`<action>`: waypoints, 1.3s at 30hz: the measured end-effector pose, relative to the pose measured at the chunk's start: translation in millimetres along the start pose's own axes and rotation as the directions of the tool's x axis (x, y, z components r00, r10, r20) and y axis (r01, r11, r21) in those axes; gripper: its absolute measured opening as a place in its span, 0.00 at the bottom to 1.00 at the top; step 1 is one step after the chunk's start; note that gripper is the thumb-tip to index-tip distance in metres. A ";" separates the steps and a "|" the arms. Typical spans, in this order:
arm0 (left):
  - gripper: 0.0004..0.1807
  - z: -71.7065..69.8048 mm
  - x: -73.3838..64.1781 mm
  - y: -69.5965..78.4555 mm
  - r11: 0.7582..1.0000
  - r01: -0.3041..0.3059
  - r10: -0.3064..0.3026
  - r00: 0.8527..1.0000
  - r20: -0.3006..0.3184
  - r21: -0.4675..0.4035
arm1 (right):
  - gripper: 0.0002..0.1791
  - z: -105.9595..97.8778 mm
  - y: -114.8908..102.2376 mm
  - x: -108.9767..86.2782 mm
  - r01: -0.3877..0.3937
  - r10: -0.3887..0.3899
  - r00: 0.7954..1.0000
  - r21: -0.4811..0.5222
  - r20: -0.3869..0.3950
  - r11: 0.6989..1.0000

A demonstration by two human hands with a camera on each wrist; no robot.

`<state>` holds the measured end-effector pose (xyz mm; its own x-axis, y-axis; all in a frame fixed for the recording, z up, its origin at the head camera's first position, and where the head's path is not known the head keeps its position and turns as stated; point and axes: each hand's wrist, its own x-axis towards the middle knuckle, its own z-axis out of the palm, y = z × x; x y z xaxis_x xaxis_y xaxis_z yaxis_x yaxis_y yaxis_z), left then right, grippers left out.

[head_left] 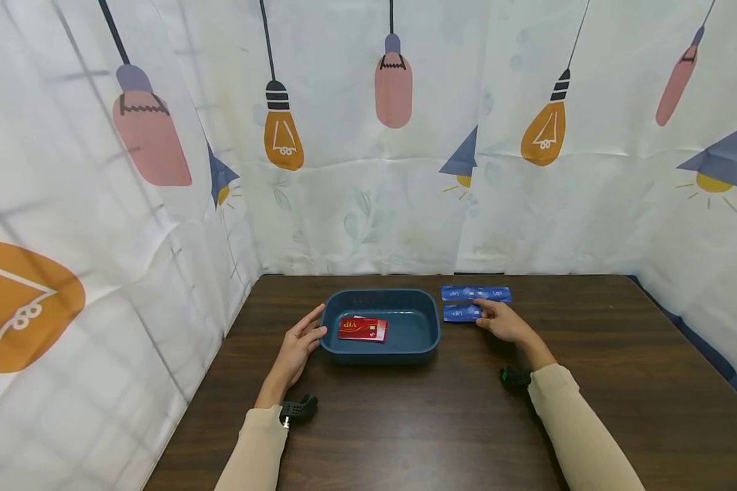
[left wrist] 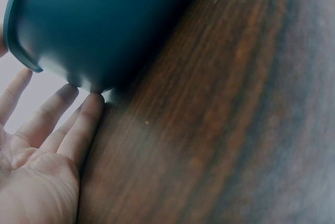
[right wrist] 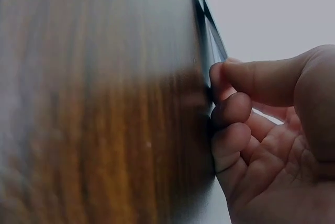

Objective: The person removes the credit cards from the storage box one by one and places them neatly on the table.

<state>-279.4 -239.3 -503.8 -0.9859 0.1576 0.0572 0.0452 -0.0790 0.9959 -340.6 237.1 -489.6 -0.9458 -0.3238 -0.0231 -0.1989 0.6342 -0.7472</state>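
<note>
A dark blue rectangular tray [head_left: 379, 355] stands on the table, with red VIP cards [head_left: 357, 329] lying overlapped inside it. At its left end my left hand [head_left: 296, 349] rests its fingertips on the outer wall, the fingers spread and fairly straight. The left wrist view shows those fingers [left wrist: 86, 124] touching low on the tray's wall [left wrist: 99, 25]. Right of the tray, my right hand [head_left: 502, 322] pinches a blue VIP card [head_left: 459, 313] by its right end. Seen from the right wrist, thumb and forefinger grip the card [right wrist: 211, 20], which is tilted slightly off the tabletop.
Just behind the pinched card, more blue VIP cards [head_left: 475, 293] lie side by side in a row. The brown wooden table [head_left: 399, 429] ends at a patterned cloth curtain [head_left: 356, 225] at the back and left. Both wrists wear black bands [head_left: 301, 408].
</note>
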 end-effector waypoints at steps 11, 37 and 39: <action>0.32 0.3 0.8 0.5 1.000 -0.009 0.009 1.000 -0.003 -0.006 | 0.31 -6.4 0.2 4.3 0.001 0.000 1.000 -0.032 0.021 0.999; 0.31 1.1 -1.0 0.5 1.000 -0.009 0.008 1.000 -0.006 -0.008 | 0.31 -10.3 -6.0 10.1 -0.040 0.053 0.995 -0.140 0.090 0.989; 0.32 1.0 -1.2 0.6 1.000 -0.010 0.010 1.000 -0.004 -0.007 | 0.31 -9.8 -5.9 9.9 -0.050 0.061 0.995 -0.134 0.083 0.990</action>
<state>-278.1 -238.6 -503.3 -0.9859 0.1533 0.0668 0.0537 -0.0878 0.9947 -351.2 237.1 -479.0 -0.9316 -0.3418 -0.1238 -0.1845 0.7379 -0.6492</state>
